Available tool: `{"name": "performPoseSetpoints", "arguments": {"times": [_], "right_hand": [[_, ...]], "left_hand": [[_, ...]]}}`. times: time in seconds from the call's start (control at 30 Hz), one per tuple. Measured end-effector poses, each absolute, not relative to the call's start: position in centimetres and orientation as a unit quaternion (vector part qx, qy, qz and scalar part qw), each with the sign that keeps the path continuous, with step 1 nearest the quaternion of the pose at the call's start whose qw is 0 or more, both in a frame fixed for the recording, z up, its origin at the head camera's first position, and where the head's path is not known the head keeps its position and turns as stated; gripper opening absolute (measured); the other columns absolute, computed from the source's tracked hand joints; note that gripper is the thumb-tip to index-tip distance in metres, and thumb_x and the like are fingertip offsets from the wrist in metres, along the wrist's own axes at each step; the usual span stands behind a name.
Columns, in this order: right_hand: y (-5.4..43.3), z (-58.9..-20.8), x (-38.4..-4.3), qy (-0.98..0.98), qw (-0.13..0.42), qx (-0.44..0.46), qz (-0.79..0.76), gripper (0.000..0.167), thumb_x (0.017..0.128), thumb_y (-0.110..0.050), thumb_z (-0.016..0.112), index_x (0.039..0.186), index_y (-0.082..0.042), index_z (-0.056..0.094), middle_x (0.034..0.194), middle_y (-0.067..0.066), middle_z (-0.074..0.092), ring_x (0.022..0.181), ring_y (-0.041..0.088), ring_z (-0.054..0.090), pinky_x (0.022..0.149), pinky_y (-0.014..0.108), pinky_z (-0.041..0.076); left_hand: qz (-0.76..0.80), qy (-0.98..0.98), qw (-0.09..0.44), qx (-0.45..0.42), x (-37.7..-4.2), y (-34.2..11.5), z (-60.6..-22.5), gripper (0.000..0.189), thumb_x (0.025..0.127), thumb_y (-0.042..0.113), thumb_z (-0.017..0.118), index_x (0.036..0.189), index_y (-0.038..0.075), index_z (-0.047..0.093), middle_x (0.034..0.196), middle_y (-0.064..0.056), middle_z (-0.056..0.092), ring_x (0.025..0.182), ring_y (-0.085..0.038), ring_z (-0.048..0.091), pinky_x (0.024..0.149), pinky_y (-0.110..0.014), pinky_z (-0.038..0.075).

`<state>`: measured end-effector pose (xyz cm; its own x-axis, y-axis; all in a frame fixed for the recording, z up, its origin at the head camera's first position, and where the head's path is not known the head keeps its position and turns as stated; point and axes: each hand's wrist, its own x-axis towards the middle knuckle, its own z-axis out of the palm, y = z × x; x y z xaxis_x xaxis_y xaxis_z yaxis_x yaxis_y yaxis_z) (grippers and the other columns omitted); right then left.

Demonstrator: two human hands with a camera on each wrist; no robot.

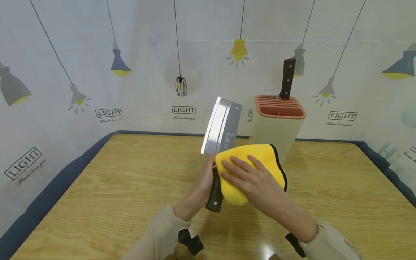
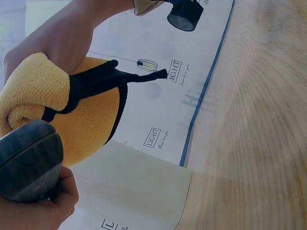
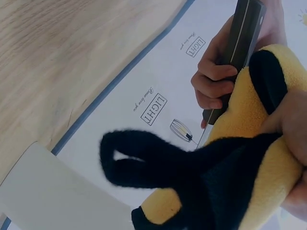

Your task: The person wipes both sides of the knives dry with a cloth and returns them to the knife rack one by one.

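Observation:
In the head view a cleaver is held up above the table, its broad shiny blade tilted slightly right. My left hand grips its dark riveted handle. A folded yellow cloth with black edging lies against the cleaver where handle and blade meet, hiding part of both. My right hand holds this cloth, fingers spread over its front. The right wrist view shows the right thumb on the cloth's back and a black loop hanging from it. There, left fingers curl round the handle.
Behind the cloth stands a cream knife block with an orange slotted top. A dark-handled knife stands upright in it. The wooden table ends at a wall covering printed with lamps.

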<state>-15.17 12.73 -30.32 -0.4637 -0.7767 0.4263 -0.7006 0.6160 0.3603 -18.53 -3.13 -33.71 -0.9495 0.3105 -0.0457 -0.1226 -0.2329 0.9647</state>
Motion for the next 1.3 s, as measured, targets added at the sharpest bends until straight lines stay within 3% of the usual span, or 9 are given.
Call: {"name": "performPoseSetpoints", "arguments": {"times": [0.2, 0.6, 0.77, 1.07, 1.3], "right_hand": [[12.9, -30.3, -15.7, -0.863, 0.287, 0.414, -0.050, 0.058, 0.064, 0.000, 0.076, 0.118, -0.013, 0.058, 0.127, 0.008, 0.050, 0.117, 0.027, 0.045, 0.094, 0.049, 0.036], [13.0, -31.1, -15.6, -0.864, 0.288, 0.411, -0.027, 0.069, 0.059, 0.001, 0.078, 0.122, -0.011, 0.054, 0.128, 0.012, 0.048, 0.119, 0.029, 0.043, 0.093, 0.051, 0.037], [12.9, -31.2, -15.1, -0.861, 0.286, 0.418, -0.040, 0.070, 0.057, 0.001, 0.079, 0.122, -0.012, 0.055, 0.129, 0.012, 0.047, 0.120, 0.029, 0.042, 0.092, 0.051, 0.037], [13.1, -31.8, -14.0, -0.846, 0.283, 0.451, -0.042, 0.070, 0.056, 0.000, 0.079, 0.121, -0.011, 0.056, 0.130, 0.011, 0.047, 0.119, 0.028, 0.043, 0.091, 0.050, 0.038], [13.1, -31.8, -13.3, -0.836, 0.283, 0.468, -0.058, 0.062, 0.059, 0.001, 0.077, 0.117, -0.012, 0.059, 0.128, 0.009, 0.049, 0.118, 0.026, 0.045, 0.091, 0.049, 0.038]], "left_hand": [[0.778, 0.608, 0.135, 0.083, -18.5, -3.0, -33.7, 0.050, 0.096, 0.046, 0.016, 0.122, 0.010, 0.039, 0.091, -0.005, 0.049, 0.069, -0.009, 0.051, 0.057, -0.021, 0.045], [0.773, 0.614, 0.145, 0.070, -18.5, -3.1, -33.8, 0.052, 0.096, 0.045, 0.016, 0.124, 0.008, 0.038, 0.086, -0.003, 0.048, 0.065, -0.008, 0.050, 0.055, -0.020, 0.044], [0.774, 0.616, 0.136, 0.059, -18.6, -3.1, -33.7, 0.049, 0.096, 0.044, 0.018, 0.119, 0.007, 0.041, 0.089, -0.004, 0.048, 0.068, -0.009, 0.051, 0.056, -0.020, 0.046], [0.781, 0.610, 0.125, 0.037, -18.8, -3.1, -33.7, 0.039, 0.097, 0.037, 0.021, 0.095, 0.007, 0.047, 0.083, -0.002, 0.047, 0.068, -0.008, 0.050, 0.058, -0.020, 0.045], [0.798, 0.589, 0.108, 0.074, -19.0, -3.2, -34.0, 0.028, 0.098, 0.025, 0.024, 0.107, 0.007, 0.042, 0.083, 0.001, 0.047, 0.069, -0.006, 0.048, 0.061, -0.020, 0.043]]}}
